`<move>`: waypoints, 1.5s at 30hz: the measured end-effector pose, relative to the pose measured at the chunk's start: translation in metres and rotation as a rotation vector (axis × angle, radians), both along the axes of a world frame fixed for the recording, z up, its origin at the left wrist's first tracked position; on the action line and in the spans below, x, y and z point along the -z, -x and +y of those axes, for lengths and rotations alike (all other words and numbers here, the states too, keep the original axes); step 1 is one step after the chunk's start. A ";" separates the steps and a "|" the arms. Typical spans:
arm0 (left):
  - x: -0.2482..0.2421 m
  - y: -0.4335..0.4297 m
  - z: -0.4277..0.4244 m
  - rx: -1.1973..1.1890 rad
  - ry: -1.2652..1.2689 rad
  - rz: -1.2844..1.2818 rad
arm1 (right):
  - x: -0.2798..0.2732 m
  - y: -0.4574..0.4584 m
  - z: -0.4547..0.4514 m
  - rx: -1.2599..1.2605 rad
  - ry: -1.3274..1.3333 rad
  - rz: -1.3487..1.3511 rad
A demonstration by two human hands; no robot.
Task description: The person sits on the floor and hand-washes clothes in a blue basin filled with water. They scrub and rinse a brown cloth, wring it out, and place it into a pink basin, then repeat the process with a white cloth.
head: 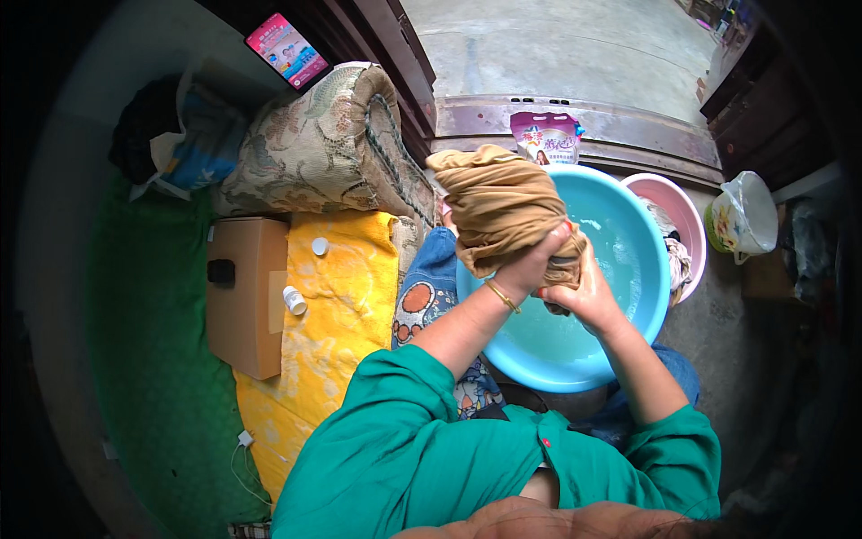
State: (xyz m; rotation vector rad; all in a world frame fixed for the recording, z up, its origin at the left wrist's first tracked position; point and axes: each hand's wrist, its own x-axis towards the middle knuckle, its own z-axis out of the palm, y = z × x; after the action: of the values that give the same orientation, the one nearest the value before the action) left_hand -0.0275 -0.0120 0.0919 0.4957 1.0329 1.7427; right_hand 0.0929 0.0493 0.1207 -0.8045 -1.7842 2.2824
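Observation:
Both my hands grip a bunched tan garment [502, 202] above a large light-blue plastic basin [656, 269]. My left hand [532, 266], with a gold bracelet at the wrist, is closed around the gathered lower part of the cloth. Close beside it, my right hand [586, 293] clasps the narrow end of the same cloth. Most of the garment bulges up and to the left, past the basin's rim. Cloudy water [552, 343] with some suds stands in the basin. The fingers under the cloth are partly hidden.
Right of the basin stands a pink basin [700, 249] with clothes, then a lined waste bin [754, 215]. A purple detergent bag [547, 138] leans at the door sill [640, 131]. Leftward are a yellow towel [343, 323], a cardboard box [246, 303], a rolled mat [303, 148] and a phone [286, 50].

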 end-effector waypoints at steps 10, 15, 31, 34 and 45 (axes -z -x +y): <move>-0.003 0.024 0.006 -0.336 0.039 -0.197 | 0.024 -0.007 -0.034 0.055 -1.307 0.235; 0.000 -0.015 0.012 -0.283 0.007 -0.293 | 0.043 0.010 -0.018 0.287 -1.204 0.320; -0.001 -0.010 -0.006 0.081 -0.017 -0.102 | 0.014 -0.007 0.000 -0.024 -0.134 -0.160; -0.004 -0.009 -0.005 0.167 -0.060 -0.179 | 0.010 -0.011 0.001 -0.049 -0.175 -0.228; -0.003 -0.003 -0.008 0.354 -0.053 -0.147 | 0.021 -0.016 0.009 -0.270 0.084 -0.196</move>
State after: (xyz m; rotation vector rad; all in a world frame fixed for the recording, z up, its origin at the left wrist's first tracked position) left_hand -0.0241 -0.0197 0.0947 0.5398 0.7458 1.4695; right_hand 0.1093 0.0584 0.1001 -0.8763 -2.0017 2.5394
